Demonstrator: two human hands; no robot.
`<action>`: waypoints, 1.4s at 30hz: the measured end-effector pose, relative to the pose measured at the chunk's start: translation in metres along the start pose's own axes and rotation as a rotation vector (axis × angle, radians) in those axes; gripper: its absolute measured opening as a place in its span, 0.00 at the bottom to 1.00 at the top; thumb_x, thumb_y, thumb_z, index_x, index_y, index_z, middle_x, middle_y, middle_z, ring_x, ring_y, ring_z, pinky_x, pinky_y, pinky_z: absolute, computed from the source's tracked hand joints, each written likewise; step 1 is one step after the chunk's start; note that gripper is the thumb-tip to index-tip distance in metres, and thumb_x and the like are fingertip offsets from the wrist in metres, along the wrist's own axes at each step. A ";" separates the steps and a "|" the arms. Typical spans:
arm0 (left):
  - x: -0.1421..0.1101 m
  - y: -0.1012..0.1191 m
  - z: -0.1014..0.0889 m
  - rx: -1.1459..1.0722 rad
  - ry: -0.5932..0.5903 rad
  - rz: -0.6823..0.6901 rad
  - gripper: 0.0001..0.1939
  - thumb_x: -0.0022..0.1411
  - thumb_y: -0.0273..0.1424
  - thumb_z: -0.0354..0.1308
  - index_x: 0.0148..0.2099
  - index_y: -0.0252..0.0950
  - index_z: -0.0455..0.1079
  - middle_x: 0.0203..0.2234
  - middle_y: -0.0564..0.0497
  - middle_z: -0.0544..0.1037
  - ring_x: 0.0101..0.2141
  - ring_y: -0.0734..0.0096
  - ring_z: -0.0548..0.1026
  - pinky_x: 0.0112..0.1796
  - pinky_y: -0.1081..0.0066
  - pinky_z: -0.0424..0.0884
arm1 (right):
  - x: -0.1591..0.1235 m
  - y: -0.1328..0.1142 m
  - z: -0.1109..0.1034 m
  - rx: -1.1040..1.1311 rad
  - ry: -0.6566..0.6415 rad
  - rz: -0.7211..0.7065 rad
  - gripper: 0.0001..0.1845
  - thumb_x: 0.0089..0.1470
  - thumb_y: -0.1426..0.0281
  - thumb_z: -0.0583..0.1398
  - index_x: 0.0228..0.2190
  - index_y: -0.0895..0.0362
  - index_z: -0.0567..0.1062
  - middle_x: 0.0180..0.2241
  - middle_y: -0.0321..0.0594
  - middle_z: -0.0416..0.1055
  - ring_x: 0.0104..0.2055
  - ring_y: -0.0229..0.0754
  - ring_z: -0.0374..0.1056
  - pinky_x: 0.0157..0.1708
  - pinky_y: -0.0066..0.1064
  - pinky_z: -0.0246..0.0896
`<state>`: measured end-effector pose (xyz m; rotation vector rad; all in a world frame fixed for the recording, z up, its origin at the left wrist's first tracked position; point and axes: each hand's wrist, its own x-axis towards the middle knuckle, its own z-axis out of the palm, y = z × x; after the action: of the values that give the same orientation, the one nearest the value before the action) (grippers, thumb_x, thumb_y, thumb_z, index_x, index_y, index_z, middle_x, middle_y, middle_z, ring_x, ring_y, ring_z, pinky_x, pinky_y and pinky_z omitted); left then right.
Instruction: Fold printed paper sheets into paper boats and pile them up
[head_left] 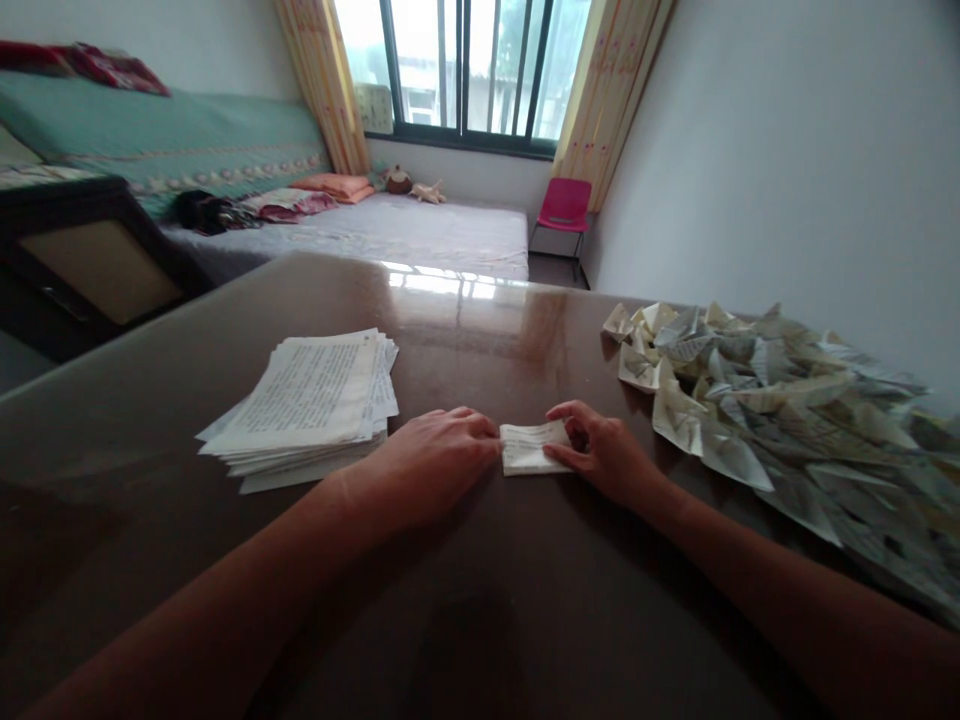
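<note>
A small folded sheet of printed paper [529, 452] lies on the brown glossy table between my two hands. My left hand [444, 458] rests palm down at its left edge, fingers together and bent, with the fingertips touching the paper; the thumb is hidden. At the right edge, my right hand [606, 455] pinches the same paper, its thumb on top and the index finger arched over the far corner. To the left is a stack of printed sheets [307, 390], slightly fanned out. A large heap of folded paper pieces [787, 390] covers the table's right side.
The table [480, 350] reaches toward a bed [450, 230] below a window. A pink chair [564, 208] stands beyond the table near the right wall. At the far left is a dark wooden cabinet [105, 260].
</note>
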<state>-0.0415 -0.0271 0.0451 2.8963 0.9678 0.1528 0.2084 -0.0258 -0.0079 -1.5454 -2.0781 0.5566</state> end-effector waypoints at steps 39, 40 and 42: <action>0.004 0.023 0.012 0.119 -0.101 0.022 0.19 0.62 0.40 0.56 0.51 0.35 0.71 0.50 0.42 0.75 0.50 0.54 0.71 0.51 0.55 0.61 | -0.053 -0.045 -0.012 -0.874 -0.175 -0.275 0.36 0.58 0.50 0.53 0.52 0.71 0.69 0.52 0.65 0.67 0.51 0.60 0.64 0.45 0.49 0.57; 0.006 0.021 0.011 0.109 -0.090 0.006 0.14 0.64 0.38 0.54 0.45 0.36 0.74 0.45 0.44 0.78 0.46 0.57 0.74 0.49 0.56 0.63 | -0.050 -0.045 -0.013 -0.879 -0.180 -0.273 0.29 0.61 0.55 0.53 0.50 0.68 0.71 0.50 0.62 0.69 0.49 0.57 0.65 0.43 0.47 0.58; 0.010 0.014 0.009 0.110 -0.056 -0.067 0.14 0.66 0.35 0.50 0.36 0.37 0.75 0.34 0.47 0.79 0.39 0.60 0.76 0.44 0.59 0.66 | -0.044 -0.043 -0.017 -0.872 -0.195 -0.271 0.18 0.62 0.63 0.53 0.44 0.63 0.74 0.45 0.55 0.73 0.45 0.53 0.67 0.39 0.42 0.58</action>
<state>-0.0239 -0.0330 0.0380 2.9433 1.0949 0.0149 0.1965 -0.0789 0.0244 -1.6034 -2.8258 -0.3822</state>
